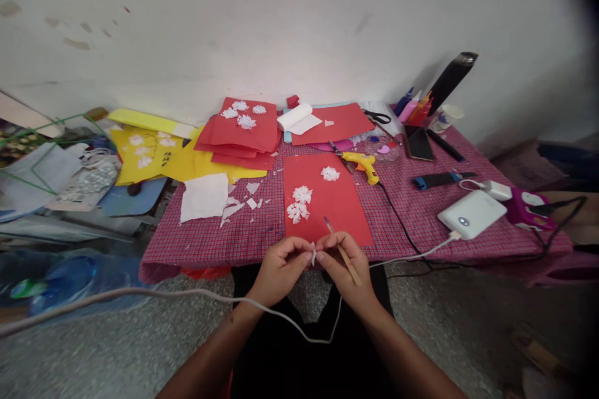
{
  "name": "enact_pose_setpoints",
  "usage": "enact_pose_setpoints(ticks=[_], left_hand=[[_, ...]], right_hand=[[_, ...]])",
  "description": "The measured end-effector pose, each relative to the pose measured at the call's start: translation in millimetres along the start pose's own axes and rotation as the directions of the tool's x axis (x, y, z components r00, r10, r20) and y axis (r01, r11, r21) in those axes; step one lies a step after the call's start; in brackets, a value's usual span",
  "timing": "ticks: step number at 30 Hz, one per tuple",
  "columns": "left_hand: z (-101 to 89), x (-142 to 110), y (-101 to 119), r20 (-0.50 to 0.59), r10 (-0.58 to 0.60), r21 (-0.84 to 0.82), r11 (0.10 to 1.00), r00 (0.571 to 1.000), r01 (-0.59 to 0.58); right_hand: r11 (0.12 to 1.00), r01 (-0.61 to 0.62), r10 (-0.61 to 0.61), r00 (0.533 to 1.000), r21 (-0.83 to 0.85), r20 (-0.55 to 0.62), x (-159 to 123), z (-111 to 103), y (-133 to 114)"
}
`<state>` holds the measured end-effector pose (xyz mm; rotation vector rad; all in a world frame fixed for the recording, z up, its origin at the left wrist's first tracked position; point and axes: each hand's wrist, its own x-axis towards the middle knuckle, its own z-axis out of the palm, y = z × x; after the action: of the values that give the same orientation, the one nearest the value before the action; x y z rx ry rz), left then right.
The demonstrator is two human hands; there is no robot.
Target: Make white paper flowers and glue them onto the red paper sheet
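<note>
Between the fingertips of both hands is a small piece of white paper (314,255), held just off the table's front edge. My left hand (284,265) pinches its left side, and my right hand (345,265) pinches the other. A thin wooden brush or pencil (346,260) also rests in my right hand, its dark tip pointing up and away. Just beyond lies a red paper sheet (337,212) bearing white crumpled-paper flowers (302,195). A torn white sheet (204,197) and paper scraps (233,209) lie to the left.
A yellow glue gun (362,164) with a black cord lies right of the red sheet. Further right are a white power bank (472,214), a phone (418,143) and a utility knife (437,180). Stacked red papers (243,137) stand at the back. A white cable (206,292) crosses my lap.
</note>
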<state>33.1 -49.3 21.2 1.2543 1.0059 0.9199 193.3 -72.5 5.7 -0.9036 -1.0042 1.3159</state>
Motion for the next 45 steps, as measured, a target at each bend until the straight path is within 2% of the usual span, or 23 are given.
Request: enact_pose_setpoints(ticks=[10, 14, 22, 27, 33, 39, 43, 45], left_hand=[[-0.8, -2, 1, -0.041, 0.04, 0.11, 0.993, 0.998, -0.035], [-0.9, -3, 4, -0.047, 0.067, 0.153, 0.986, 0.997, -0.059], [-0.3, -2, 5, -0.05, 0.057, 0.118, 0.992, 0.997, -0.05], [0.3, -2, 1, -0.086, 0.01, 0.073, 0.997, 0.996, -0.004], [2.7, -3, -1, -0.082, 0.018, 0.069, 0.998, 0.996, -0.013], [3.1, -5, -4, -0.088, 0.033, 0.127, 0.992, 0.996, -0.022], [2.4, -5, -4, -0.022, -0.013, 0.004, 1.0, 1.0, 0.013], [2.6, -5, -3, 0.006, -0.035, -0.007, 0.999, 0.999, 0.035]], right_hand=[[0.995, 0.056, -0.056, 0.998, -0.084, 0.007, -2, 3, 4], [0.982, 0.083, -0.086, 0.996, -0.168, -0.013, -2, 3, 5], [0.941, 0.152, -0.169, 0.985, -0.304, -0.029, -4, 3, 9], [0.956, 0.129, -0.146, 0.988, -0.264, -0.047, -3, 3, 11], [0.992, 0.053, -0.056, 0.998, -0.114, -0.022, -2, 4, 3], [0.987, 0.042, -0.055, 0.995, -0.154, -0.08, -2, 4, 2], [0.998, 0.003, -0.01, 0.994, -0.059, -0.108, -2, 4, 0], [0.999, -0.01, 0.006, 0.993, -0.034, -0.117, -2, 5, -2]])
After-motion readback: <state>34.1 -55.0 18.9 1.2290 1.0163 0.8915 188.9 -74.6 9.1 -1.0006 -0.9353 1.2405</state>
